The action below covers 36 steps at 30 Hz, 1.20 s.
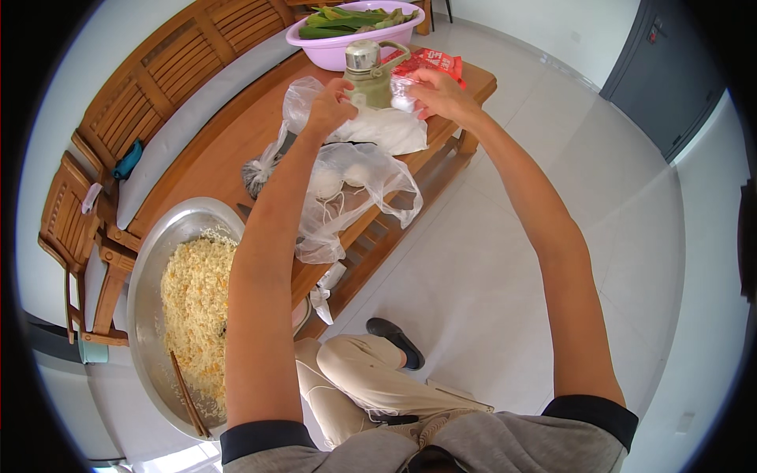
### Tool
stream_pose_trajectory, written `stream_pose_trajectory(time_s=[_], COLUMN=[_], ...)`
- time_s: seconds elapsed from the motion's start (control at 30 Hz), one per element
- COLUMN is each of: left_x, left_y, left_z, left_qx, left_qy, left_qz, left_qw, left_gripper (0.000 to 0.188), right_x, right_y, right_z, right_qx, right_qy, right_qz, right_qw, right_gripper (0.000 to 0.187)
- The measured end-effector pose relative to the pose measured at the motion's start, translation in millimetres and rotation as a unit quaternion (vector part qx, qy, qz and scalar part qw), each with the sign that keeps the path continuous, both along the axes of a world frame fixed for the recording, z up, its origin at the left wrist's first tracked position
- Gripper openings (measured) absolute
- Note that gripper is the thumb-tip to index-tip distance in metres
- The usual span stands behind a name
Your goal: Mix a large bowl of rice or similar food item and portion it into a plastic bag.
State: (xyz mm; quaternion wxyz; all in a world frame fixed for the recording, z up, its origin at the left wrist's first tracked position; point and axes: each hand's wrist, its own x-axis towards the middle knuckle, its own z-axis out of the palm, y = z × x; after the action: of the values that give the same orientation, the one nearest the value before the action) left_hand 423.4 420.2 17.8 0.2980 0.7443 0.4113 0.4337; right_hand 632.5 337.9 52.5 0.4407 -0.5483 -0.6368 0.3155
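Observation:
My right hand is closed on a small clear plastic bag with something white in it, beside a red package. Fingers apart, my left hand hovers by the near left of a green flask with a silver lid; I see nothing in it. Below both hands a white plastic bag lies crumpled on the wooden table. Nearer me, a clear plastic bag holds white balls of string, with loose ends trailing out.
A large metal basin at lower left contains rice mixed with yellow bits, and chopsticks lean inside. A pink basin of long green leaves stands at the table's far end. Behind the table runs a wooden bench.

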Motion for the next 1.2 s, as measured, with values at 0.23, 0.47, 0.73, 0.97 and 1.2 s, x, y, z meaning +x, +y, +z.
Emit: stream_pose_trajectory(time_s=[0.23, 0.47, 0.73, 0.97, 1.2], left_x=[12, -7, -25, -21, -21], left_y=[-1, -6, -6, -14, -13], left_z=[0, 23, 31, 42, 43], left_qx=[0.339, -0.223, -0.13, -0.161, -0.137], left_qy=[0.065, -0.24, -0.133, -0.163, -0.182], left_qz=[0.051, 0.236, 0.058, 0.067, 0.064], left_qw=[0.937, 0.915, 0.981, 0.971, 0.972], left_gripper=[0.016, 0.016, 0.011, 0.012, 0.015], right_x=[-24, 21, -21, -55, -56], right_y=[20, 14, 22, 33, 52], right_z=[-20, -25, 19, 7, -17], right_qx=[-0.034, 0.026, 0.105, 0.132, 0.274], right_qy=[-0.101, -0.15, 0.036, 0.028, -0.18], right_qz=[0.134, 0.099, 0.02, 0.083, -0.006], right_qw=[0.985, 0.983, 0.994, 0.987, 0.945], right_gripper=[0.024, 0.014, 0.019, 0.017, 0.012])
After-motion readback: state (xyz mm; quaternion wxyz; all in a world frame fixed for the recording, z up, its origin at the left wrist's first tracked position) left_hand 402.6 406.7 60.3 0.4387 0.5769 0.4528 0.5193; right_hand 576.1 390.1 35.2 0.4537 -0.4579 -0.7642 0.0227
